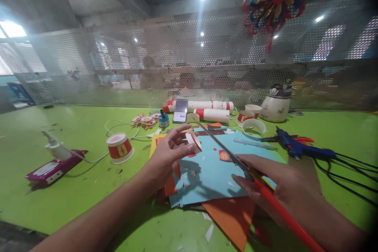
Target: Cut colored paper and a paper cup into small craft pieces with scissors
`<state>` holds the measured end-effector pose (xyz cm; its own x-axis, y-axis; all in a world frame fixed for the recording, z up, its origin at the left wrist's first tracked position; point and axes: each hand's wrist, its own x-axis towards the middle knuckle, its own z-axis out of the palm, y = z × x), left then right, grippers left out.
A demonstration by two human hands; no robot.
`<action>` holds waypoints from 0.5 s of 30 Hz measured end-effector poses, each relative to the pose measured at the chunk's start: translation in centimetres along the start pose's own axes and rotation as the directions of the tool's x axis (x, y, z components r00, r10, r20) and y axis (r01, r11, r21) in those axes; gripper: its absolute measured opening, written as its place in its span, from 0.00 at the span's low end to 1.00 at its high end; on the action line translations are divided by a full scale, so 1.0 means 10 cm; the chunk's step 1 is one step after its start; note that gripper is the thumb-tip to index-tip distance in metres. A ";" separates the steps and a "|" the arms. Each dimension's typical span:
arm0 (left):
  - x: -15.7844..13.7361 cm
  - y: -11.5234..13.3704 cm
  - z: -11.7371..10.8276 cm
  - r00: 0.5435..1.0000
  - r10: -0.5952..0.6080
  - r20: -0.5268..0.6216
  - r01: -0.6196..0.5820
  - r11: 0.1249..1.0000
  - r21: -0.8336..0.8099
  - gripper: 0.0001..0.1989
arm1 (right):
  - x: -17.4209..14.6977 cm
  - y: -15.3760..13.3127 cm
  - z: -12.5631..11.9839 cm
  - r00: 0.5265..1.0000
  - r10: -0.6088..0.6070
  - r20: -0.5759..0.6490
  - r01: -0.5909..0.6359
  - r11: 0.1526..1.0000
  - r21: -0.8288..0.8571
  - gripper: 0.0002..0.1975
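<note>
My left hand (pixel 167 153) pinches a small cut piece of paper cup (pixel 193 142), white with a red band, between thumb and fingers. In my right hand (pixel 277 175) is a pair of scissors (pixel 220 141) with long grey blades and a red handle. The blades point up and to the left, with their tip just beyond the cup piece, and I cannot tell whether they touch it. Below both hands lie light blue paper sheets (pixel 203 183) scattered with tiny scraps. A red square with a gold print (pixel 224 155) rests on the blue paper near the blades.
An upside-down paper cup (pixel 119 147) and a purple power strip (pixel 56 167) stand left. Behind are a phone (pixel 180 112), a blue bottle (pixel 163 120), stacked cups (pixel 212 115) and a cut cup ring (pixel 254 126). A blue glue gun (pixel 301 145) with black cables and a kettle-shaped bottle (pixel 276 104) occupy the right.
</note>
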<state>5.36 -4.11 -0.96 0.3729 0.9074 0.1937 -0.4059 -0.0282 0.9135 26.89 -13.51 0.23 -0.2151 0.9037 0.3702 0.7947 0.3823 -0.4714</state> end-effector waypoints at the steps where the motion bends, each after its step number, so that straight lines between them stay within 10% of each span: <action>1: 0.00 0.00 0.00 1.000 0.013 -0.014 -0.013 0.999 0.035 0.28 | 0.00 -0.01 0.01 0.999 -0.002 -0.043 0.002 1.000 0.013 0.05; 6: -0.02 0.01 0.02 0.997 0.072 -0.012 -0.070 0.990 0.122 0.25 | 0.00 0.00 0.04 0.980 -0.018 -0.197 0.017 1.000 -0.008 0.08; 15: -0.03 0.01 0.01 0.998 0.054 0.015 -0.055 0.996 0.066 0.20 | 0.00 -0.02 0.02 0.993 -0.015 -0.113 0.016 1.000 0.004 0.10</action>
<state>5.33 -4.42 -0.90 0.3628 0.8981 0.2485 -0.3700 -0.1060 0.9230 26.65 -13.53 0.17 -0.1616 0.8700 0.4658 0.7892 0.3973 -0.4683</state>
